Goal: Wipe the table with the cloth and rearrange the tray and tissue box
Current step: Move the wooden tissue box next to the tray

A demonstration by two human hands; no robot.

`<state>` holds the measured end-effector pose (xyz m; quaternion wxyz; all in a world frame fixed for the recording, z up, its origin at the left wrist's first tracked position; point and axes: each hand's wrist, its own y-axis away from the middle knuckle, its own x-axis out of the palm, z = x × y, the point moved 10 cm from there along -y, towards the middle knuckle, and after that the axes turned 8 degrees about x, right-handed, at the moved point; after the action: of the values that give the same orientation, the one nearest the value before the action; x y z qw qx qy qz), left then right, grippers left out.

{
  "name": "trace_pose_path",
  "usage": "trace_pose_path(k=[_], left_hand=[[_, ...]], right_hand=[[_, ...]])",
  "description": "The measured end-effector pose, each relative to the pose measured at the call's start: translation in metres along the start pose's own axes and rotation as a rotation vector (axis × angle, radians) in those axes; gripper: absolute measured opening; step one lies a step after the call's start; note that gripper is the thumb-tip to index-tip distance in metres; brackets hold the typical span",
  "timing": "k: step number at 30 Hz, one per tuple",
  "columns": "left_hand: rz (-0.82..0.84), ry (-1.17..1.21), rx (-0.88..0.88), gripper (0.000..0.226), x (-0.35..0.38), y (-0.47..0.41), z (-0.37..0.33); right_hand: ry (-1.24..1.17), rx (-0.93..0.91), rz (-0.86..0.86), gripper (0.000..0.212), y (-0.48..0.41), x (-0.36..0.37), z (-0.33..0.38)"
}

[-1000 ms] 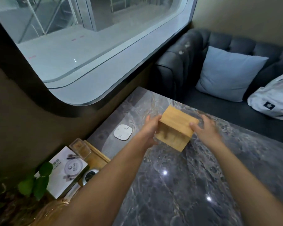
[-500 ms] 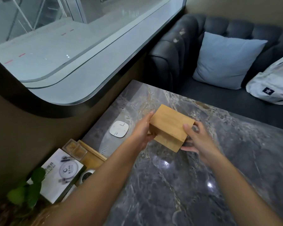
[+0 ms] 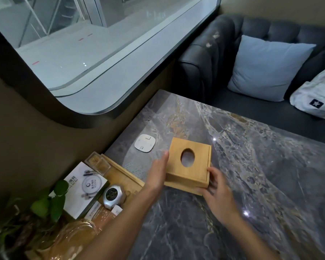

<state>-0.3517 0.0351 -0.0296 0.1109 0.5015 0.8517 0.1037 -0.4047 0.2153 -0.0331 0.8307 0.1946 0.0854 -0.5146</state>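
Head view looks down on a dark grey marbled tabletop [image 3: 251, 184] with a curved window [image 3: 101, 44] to its left and a dark tufted sofa [image 3: 223, 53] beyond its far edge. On the sofa sit a light blue cushion [image 3: 266, 66] and, at the right border, a white bag with a star patch [image 3: 315, 96]. Near the tabletop's left side a wooden tissue box [image 3: 190, 164] stands upright with its oval opening facing up and its base on or just above the stone; which, I cannot tell. The left hand [image 3: 157, 173] lies flat against the box's left side, fingers straight and together. The right hand [image 3: 218, 192] cups the near right corner, fingers curled loosely around the edge, so the box is held between the two hands. Just left of the box, at the tabletop's near left edge, is a wooden tray [image 3: 124, 175] carrying a white booklet [image 3: 84, 188], a round silver gadget [image 3: 113, 196] and a small clear case [image 3: 98, 162]. A white rounded-square pad [image 3: 144, 145] lies flat beyond the tray, near the box but apart from it. A green-leaved plant [image 3: 51, 199] fills the lower left corner.
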Motion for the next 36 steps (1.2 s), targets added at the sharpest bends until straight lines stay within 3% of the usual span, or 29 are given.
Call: trace_pose_path(k=[4,7,10,13,14,15,17,19,24,30,32,36], left_hand=[[-0.046,-0.197,-0.072,0.032,-0.009,0.007,0.020],[-0.023,-0.229,-0.063,0.026,-0.007,0.005,0.022],[-0.018,-0.224,-0.089,0.024,-0.008,0.004,0.022],[-0.026,-0.162,-0.084,0.038,-0.007,0.001,0.017],[-0.036,-0.137,-0.091,0.047,-0.005,-0.001,0.015],[-0.042,-0.119,-0.107,0.054,-0.004,-0.002,0.013],[-0.016,-0.063,-0.143,0.055,0.005,-0.003,0.010],[0.029,0.051,-0.162,0.045,0.015,-0.001,0.007],[-0.047,0.181,-0.158,0.045,0.010,0.010,0.005],[-0.258,0.338,-0.224,0.078,0.005,0.038,0.021],[-0.312,0.400,-0.248,0.075,0.004,0.042,0.027],[-0.353,0.417,-0.235,0.067,-0.002,0.042,0.029]], right_hand=[[0.144,-0.065,-0.110,0.061,0.008,-0.003,0.000],[0.128,-0.083,-0.044,0.061,0.008,0.001,0.004],[-0.079,-0.056,0.104,0.065,0.006,0.000,0.006],[-0.470,0.133,-0.038,0.038,-0.005,-0.024,-0.010],[-0.530,0.201,-0.097,0.025,-0.008,-0.027,-0.016],[-0.536,0.261,-0.112,0.027,-0.010,-0.024,-0.020],[-0.529,0.333,-0.017,0.059,-0.013,-0.001,-0.018],[-0.527,0.318,0.087,0.067,-0.014,0.024,-0.004],[-0.424,0.268,0.129,0.047,-0.034,0.034,0.015],[-0.149,0.179,0.471,0.047,-0.077,0.056,0.056],[-0.068,0.177,0.562,0.047,-0.084,0.069,0.061],[-0.023,0.191,0.586,0.043,-0.093,0.079,0.055]])
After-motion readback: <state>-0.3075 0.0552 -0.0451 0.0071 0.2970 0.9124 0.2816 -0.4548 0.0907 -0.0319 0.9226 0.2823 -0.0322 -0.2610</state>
